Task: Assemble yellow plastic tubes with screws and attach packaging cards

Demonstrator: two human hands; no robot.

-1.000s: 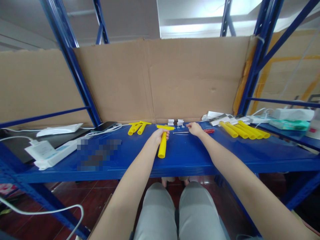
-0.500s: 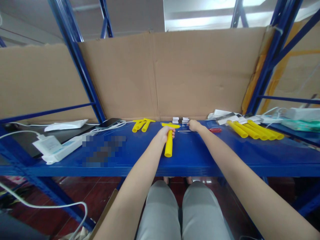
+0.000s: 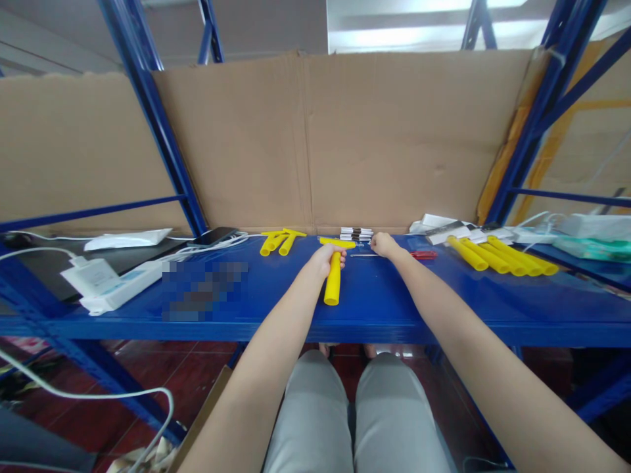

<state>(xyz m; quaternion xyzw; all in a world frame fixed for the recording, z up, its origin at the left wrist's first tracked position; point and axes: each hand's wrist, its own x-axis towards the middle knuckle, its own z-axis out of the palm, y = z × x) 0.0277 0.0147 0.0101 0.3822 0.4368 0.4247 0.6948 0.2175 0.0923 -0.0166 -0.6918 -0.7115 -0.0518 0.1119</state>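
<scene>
My left hand is closed around the neck of a yellow T-shaped tool, its round tube handle pointing toward me and its crosspiece on the far side. Just right of the crosspiece, my right hand has its fingers pressed together at the blue surface. Small shiny bits lie beside those fingertips, and whatever they pinch is too small to make out. A screwdriver with a red handle lies under and beside my right wrist, its thin shaft pointing left. Behind, a stack of small white pieces with dark bands sits near the cardboard.
Several yellow T-shaped pieces lie to the left, and several yellow tubes to the right by white packets. A power strip with cables is at far left. A cardboard wall closes the back of the blue shelf.
The view has tilted slightly. My right hand stays low by the small bits with only a slight shift; my left hand keeps its hold on the yellow T-shaped tool.
</scene>
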